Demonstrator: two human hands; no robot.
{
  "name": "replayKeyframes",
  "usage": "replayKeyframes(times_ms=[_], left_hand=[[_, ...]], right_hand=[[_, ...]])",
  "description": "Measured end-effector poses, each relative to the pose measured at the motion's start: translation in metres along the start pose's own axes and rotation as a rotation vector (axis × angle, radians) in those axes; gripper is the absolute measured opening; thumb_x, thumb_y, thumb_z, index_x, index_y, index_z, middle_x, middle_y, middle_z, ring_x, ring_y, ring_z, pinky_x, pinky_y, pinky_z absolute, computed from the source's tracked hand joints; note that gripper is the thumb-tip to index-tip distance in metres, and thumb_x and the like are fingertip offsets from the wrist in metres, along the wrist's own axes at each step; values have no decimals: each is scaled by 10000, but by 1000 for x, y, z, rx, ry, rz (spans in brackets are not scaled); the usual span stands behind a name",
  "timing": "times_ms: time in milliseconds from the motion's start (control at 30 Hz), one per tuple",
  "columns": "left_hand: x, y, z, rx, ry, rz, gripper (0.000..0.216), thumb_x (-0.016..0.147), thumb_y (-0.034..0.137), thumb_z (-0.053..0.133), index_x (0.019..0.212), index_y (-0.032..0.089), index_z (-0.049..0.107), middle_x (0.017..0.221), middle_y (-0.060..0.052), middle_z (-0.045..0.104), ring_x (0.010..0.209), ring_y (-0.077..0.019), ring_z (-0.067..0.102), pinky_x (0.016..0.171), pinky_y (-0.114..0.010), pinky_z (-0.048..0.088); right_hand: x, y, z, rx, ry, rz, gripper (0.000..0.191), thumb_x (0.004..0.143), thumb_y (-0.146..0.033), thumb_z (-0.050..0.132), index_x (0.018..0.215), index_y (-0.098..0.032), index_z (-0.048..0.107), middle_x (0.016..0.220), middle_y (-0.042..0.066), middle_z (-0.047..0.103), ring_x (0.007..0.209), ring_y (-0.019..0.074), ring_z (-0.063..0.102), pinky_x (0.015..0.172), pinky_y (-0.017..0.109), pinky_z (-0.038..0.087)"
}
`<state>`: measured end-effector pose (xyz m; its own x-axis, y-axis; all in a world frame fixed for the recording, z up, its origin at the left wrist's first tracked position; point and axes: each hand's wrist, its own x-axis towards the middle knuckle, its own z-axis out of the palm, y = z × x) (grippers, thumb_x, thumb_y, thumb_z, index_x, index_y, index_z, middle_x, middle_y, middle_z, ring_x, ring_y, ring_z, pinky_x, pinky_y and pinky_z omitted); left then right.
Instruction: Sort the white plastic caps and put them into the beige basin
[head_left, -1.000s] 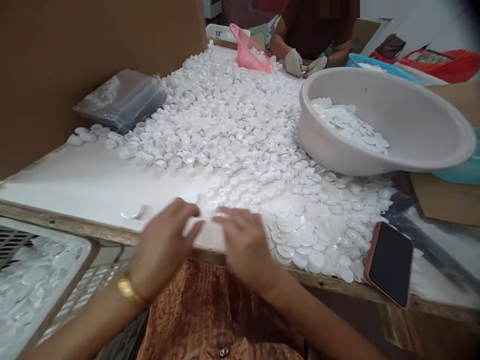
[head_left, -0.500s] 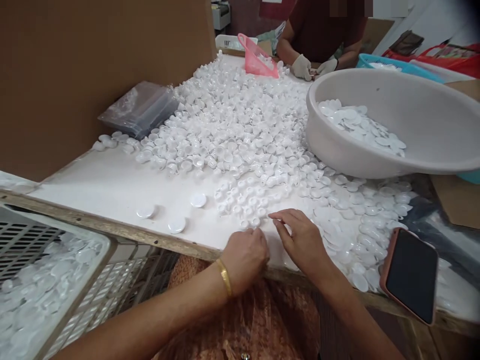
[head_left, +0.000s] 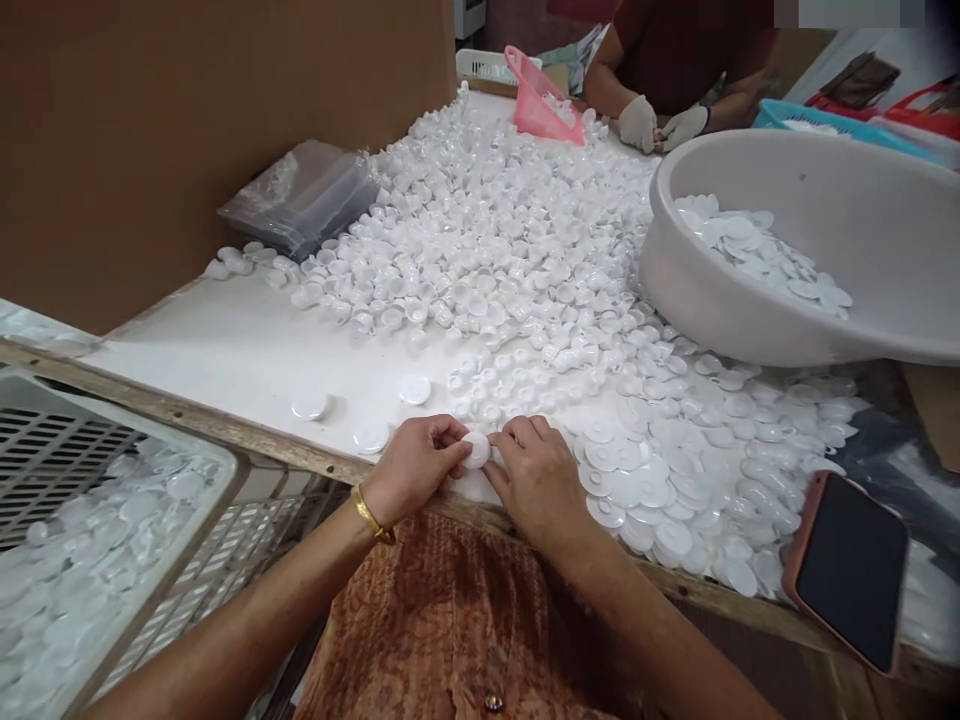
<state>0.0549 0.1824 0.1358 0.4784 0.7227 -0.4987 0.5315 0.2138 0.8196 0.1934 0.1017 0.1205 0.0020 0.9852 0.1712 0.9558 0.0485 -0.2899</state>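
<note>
Near the table's front edge, my left hand [head_left: 424, 462] pinches a small round white plastic disc [head_left: 478, 450] between thumb and fingers. From the other side my right hand [head_left: 541, 475] has its curled fingers at the disc's right edge. Just beyond both hands stand rows of small white ring-like plastic pieces [head_left: 491, 410]. To the right of my right hand lie overlapping flat white discs [head_left: 649, 490]. A few round white pieces [head_left: 371, 437] lie apart to the left of my hands.
A large heap of white cup-like pieces [head_left: 495, 230] covers the table's middle. A grey basin [head_left: 697, 310] with white discs stands right, near a phone [head_left: 851, 570]. A white crate [head_left: 217, 490] sits below left. Across the table are a pink scoop [head_left: 544, 105] and a person's gloved hands [head_left: 637, 122].
My left hand has come up from the table edge and moved left, now showing a disc in its fingers. My right hand has moved left to meet it. The camera view has shifted slightly.
</note>
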Motion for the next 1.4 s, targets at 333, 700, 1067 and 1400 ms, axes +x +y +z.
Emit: replayKeyframes(times_ms=[333, 700, 1067, 1400], left_hand=[[12, 3, -2, -70, -62, -48, 69, 719, 194, 578, 729, 134, 544, 465, 37, 526, 409, -86, 494, 424, -205, 438], [12, 11, 0, 68, -78, -39, 103, 724, 230, 565, 704, 164, 488, 447, 50, 525, 384, -104, 506, 392, -210, 426], [13, 17, -2, 242, -100, -82, 131, 757, 266, 513, 676, 186, 448, 455, 40, 535, 392, -121, 526, 379, -205, 393], [9, 9, 2, 79, -140, -129, 168, 795, 328, 454, 704, 212, 374, 491, 48, 517, 451, -144, 547, 465, -244, 419]], right_hand=[[2, 0, 4, 22, 16, 49, 133, 811, -304, 572, 792, -179, 614, 792, 48, 570, 804, 200, 456, 699, 331, 329], [-4, -2, -6, 4, 64, 47, 263, 814, -331, 565, 1016, -164, 593, 958, 85, 593, 871, 217, 478, 736, 354, 355], [-16, -1, 5, 14, 87, -271, 267, 833, -105, 485, 1071, -109, 607, 1056, 100, 635, 889, 195, 529, 732, 348, 422], [-19, 4, -2, 99, 46, -302, 347, 826, -81, 449, 1153, -63, 564, 1166, 118, 592, 1001, 213, 525, 853, 335, 463]])
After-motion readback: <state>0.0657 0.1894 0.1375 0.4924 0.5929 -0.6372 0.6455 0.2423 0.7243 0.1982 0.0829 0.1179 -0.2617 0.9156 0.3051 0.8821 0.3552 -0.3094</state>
